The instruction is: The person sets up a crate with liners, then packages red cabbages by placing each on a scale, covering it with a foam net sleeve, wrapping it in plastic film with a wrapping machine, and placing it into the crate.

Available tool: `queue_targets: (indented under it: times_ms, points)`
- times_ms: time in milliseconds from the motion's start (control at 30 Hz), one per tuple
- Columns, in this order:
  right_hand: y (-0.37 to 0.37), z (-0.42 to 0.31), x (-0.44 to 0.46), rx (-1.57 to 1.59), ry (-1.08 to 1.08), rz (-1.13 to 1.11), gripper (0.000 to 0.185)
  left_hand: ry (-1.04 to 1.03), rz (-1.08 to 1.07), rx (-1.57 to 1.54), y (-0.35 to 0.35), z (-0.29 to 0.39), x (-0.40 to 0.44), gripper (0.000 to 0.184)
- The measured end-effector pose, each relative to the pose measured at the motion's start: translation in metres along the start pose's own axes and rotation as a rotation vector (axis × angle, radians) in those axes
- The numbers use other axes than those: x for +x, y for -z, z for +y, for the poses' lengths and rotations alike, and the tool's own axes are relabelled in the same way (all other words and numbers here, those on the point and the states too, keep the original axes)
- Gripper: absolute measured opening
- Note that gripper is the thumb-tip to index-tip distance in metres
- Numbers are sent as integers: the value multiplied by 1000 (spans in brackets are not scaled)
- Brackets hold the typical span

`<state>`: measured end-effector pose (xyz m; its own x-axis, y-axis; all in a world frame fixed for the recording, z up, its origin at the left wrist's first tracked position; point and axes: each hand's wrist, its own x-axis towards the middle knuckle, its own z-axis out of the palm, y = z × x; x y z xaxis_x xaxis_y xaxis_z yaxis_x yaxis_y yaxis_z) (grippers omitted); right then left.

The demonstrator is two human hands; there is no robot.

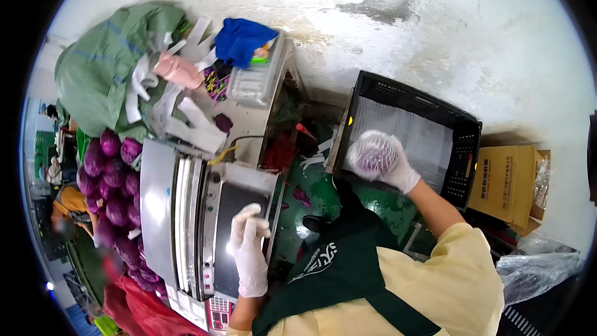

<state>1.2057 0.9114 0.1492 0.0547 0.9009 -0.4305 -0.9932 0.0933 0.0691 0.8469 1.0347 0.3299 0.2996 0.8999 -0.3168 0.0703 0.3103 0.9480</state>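
One round, mesh-wrapped cabbage point(372, 155) is filling the gripping right hand point(402, 171), centre right; the left hand point(250, 252) is hanging half-open.

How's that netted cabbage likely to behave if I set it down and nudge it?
The netted cabbage would probably roll, since it looks nearly round. It's likely fairly stiff: it shows no obvious sag in the right hand. The white mesh around it may cushion small bumps, though I can't tell how slippery it is.
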Motion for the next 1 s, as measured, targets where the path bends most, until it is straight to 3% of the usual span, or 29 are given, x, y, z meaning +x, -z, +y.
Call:
queue_targets:
  times_ms: [133, 200, 267, 300, 333, 367, 400, 433, 467, 500, 533, 600, 633, 667, 733, 800, 833, 867, 933, 967, 1000]
  points:
    - [65, -75, 64, -132, 203, 461, 67, 212, 105, 29, 4, -20, 1, 18]
    - [118, -90, 116, -206, 303, 468, 58, 211, 180, 124, 5, -19, -16, 15]
    - [163, -88, 134, -336, 377, 313, 49, 275, 179, 142, 22, -18, -31, 17]
    - [156, -77, 132, -372, 386, 171, 46, 260, 196, 119, 24, -17, -44, 18]
    - [145, -67, 129, -602, 382, 520, 48, 242, 213, 97, 27, -15, -56, 19]
    - [196, -90, 148, -712, 391, 470, 46, 191, 227, 96, 32, -16, -69, 20]
    - [133, -70, 120, -747, 286, 428, 50, 140, 242, 101, 38, -17, -83, 21]
    - [159, -83, 124, -630, 265, 500, 53, 90, 312, 111, 45, -16, -98, 23]
    - [182, -109, 118, -910, 189, 524, 52, 41, 354, 118, 55, -17, -111, 24]
    - [198, -117, 115, -1031, 365, 472, 56, 31, 427, 103, 69, -20, -127, 27]
    - [170, -107, 117, -1294, 333, 695, 59, -55, 524, 104, 86, -26, -144, 33]
    - [69, -40, 69, -1597, 599, 982, 44, -169, 761, 143, 130, -29, -166, 41]
    - [56, -23, 73, -1602, 626, 795, 39, -184, 900, 208, 167, -44, -177, 47]
    - [60, -11, 80, -1814, 900, 578, 35, -188, 1019, 273, 210, -61, -190, 53]
    - [29, 40, 77, -2000, 860, 421, 35, -172, 1188, 531, 301, -73, -214, 67]
    - [-8, 125, 63, -1816, 757, 251, 37, -139, 1273, 850, 410, -94, -230, 80]
    - [-24, 168, 55, -1684, 665, 261, 41, -63, 1297, 888, 454, -92, -234, 88]
    - [-49, 216, 39, -1584, 511, 408, 43, 11, 1318, 919, 494, -92, -234, 96]
    - [-5, 212, 85, -1469, 190, 434, 51, 233, 1358, 984, 563, -94, -230, 111]
    - [-24, 254, 59, -1531, 189, 122, 53, 315, 1296, 978, 596, -100, -226, 115]
    - [-3, 254, 76, -1562, 298, 332, 55, 276, 1339, 987, 633, -125, -216, 119]
